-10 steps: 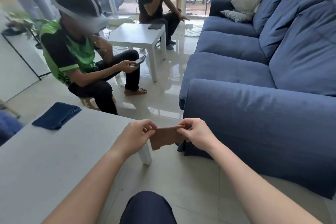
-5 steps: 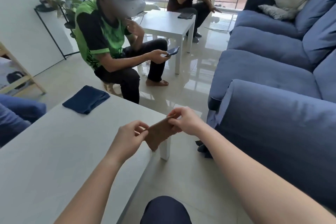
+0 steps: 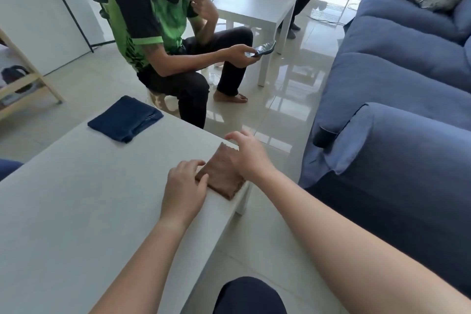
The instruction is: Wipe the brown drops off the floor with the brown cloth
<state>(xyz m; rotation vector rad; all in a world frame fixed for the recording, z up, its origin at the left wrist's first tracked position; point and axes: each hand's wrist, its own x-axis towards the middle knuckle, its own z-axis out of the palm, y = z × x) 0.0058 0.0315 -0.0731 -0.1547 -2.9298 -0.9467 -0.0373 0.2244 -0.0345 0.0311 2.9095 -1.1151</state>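
So the brown cloth (image 3: 221,173) is lying folded flat on the white worktop (image 3: 89,199), right at its corner nearest the sofa, roughly dead centre of the view. Left hand (image 3: 184,190) sits at about 8 o'clock of the cloth, palm down, fingertips resting on the cloth's near-left edge, fingers loosely together and not pinching anything. Right hand (image 3: 251,157) is at 2 o'clock of the cloth, fingers spread apart, hovering over or maybe brushing the far-right edge, honestly can't tell if it touches. Neither hand is clamped on the cloth.

There's a folded navy cloth (image 3: 125,118) on the same worktop, well apart at 10 o'clock. Blue sofa (image 3: 407,109) fills the 3 o'clock side. At 12 o'clock a person in a green shirt (image 3: 142,15) sits holding a phone (image 3: 262,49). The floor (image 3: 280,250) is glossy pale tile, and I can't pick out any brown drops on it.
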